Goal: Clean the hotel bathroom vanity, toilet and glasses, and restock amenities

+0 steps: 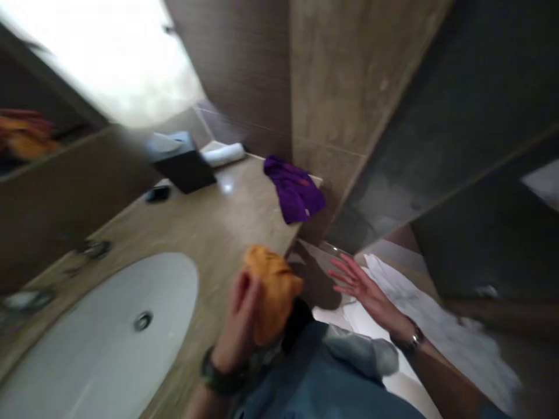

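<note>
My left hand (239, 317), with a dark watch on the wrist, grips a bunched orange cloth (276, 294) at the front edge of the counter. The hand is blurred by motion. Off to the right, my right hand (364, 291) is held in the air with its fingers spread and nothing in it. A purple folded cloth (296, 192) lies on the far end of the counter, its end at the edge. Close to my body, a grey-green bundle of cloth (362, 349) shows below my right hand. What it rests on is unclear.
An oval white sink (100, 337) is set in the beige counter (218, 215). Towards the wall stand a dark tissue box (186, 166), a rolled white towel (225, 154) and a small black object (158, 194). White crumpled fabric (437, 337) lies low on the right, beside a glass panel (393, 169).
</note>
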A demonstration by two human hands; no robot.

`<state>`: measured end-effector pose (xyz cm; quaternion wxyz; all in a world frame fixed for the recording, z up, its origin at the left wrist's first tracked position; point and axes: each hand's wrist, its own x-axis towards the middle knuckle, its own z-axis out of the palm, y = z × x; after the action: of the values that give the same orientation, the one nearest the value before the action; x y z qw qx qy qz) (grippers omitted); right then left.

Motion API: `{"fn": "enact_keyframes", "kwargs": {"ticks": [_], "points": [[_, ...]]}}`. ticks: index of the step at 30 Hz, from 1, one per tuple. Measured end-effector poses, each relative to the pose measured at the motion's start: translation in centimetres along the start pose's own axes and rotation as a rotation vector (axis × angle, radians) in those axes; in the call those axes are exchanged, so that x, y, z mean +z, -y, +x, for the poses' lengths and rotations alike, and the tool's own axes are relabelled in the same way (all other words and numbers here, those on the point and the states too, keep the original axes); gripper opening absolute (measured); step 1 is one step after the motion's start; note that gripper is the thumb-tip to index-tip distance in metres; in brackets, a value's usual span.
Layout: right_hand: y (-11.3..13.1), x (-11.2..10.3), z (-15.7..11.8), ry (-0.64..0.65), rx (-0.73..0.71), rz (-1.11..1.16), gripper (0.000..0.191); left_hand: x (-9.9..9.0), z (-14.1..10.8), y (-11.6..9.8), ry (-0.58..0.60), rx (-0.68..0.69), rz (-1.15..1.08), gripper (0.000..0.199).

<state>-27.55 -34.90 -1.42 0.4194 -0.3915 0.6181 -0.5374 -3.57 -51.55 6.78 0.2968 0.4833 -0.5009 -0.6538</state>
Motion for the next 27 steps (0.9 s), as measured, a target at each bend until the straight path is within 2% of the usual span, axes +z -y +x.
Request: {"fn": "enact_keyframes", "kwargs": {"ticks": [2, 3, 4, 6, 8, 9, 11, 12, 14, 15, 17, 19, 21, 24, 27], "points": [[3.1, 4.8, 2.2, 0.161, -0.004, 0.146, 0.068, 2.8, -2.4, 1.0, 0.321, 0.000, -0.071, 0.060], [4.3, 6.3, 4.0, 0.186, -0.008, 0.118, 0.060, 3.4, -2.8, 1.5, 0.340, 0.081, -0.073, 0.061], [5.2, 7.4, 6.5, 0.182, -0.042, 0.042, 0.050, 3.3, -2.9, 1.9, 0.312, 0.156, -0.032, 0.059], [6.1, 9.1, 13.3, 0.168, -0.247, -0.187, 0.037, 0.9, -2.8, 2.6, 0.112, 0.233, 0.048, 0.054], [5.7, 11.4, 21.2, 0.213, -0.521, -0.449, 0.043, -3.4, -3.7, 3.6, -0.200, 0.185, 0.067, 0.048], [5.0, 12.8, 24.7, 0.243, -0.603, -0.587, 0.050, -5.9, -4.6, 4.4, -0.366, 0.137, 0.053, 0.048], [2.9, 16.5, 29.2, 0.265, -0.617, -0.854, 0.063, -10.7, -7.7, 6.4, -0.692, 0.042, -0.001, 0.052], [1.7, 18.5, 29.9, 0.268, -0.600, -0.951, 0.067, -12.7, -9.8, 7.7, -0.836, -0.001, -0.036, 0.056], [-0.6, 22.4, 27.6, 0.374, -0.650, -1.014, 0.069, -15.5, -14.4, 10.3, -1.105, -0.079, -0.121, 0.066], [-1.5, 24.2, 25.1, 0.527, -0.747, -0.977, 0.068, -16.3, -16.8, 11.6, -1.230, -0.117, -0.160, 0.070], [-2.5, 27.4, 18.9, 0.923, -0.923, -0.854, 0.063, -16.9, -21.0, 13.7, -1.453, -0.171, -0.220, 0.075], [-2.4, 30.8, 13.1, 1.255, -0.960, -0.747, 0.065, -16.9, -24.0, 15.0, -1.608, -0.198, -0.230, 0.073], [-1.9, 34.4, 9.4, 1.458, -0.899, -0.682, 0.067, -17.4, -25.5, 15.6, -1.708, -0.194, -0.194, 0.068], [-1.5, 39.8, 7.5, 1.574, -0.745, -0.615, 0.065, -20.4, -26.5, 16.0, -1.797, -0.141, -0.105, 0.060], [-1.0, 43.4, 7.8, 1.511, -0.658, -0.441, 0.057, -26.0, -28.0, 16.7, -1.864, -0.047, -0.031, 0.052]]}}
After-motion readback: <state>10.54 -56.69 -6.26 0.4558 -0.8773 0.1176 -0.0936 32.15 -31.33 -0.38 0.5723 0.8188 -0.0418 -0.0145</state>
